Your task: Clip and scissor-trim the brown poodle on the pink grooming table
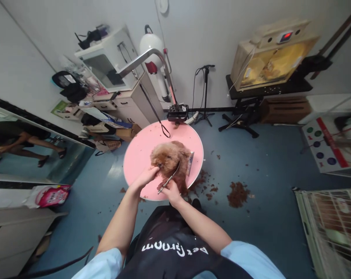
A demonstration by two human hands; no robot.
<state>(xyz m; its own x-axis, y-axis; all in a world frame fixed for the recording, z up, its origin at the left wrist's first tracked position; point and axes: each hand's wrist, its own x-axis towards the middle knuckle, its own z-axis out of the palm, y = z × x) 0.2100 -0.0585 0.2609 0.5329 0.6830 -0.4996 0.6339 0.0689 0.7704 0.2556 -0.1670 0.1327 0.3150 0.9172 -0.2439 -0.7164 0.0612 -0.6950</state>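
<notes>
At the centre of the frame, the right hand [171,191] is gripping grooming scissors [170,179] against the brown dog [171,161]; the left hand [150,175] is pinching its muzzle fur. Beyond, a leash loop [165,131] is hanging over the pink table [137,155].

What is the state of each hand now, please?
Left hand: closed on the fur at the poodle-like dog's muzzle.
Right hand: closed on scissors, blades against the dog's fur.
</notes>
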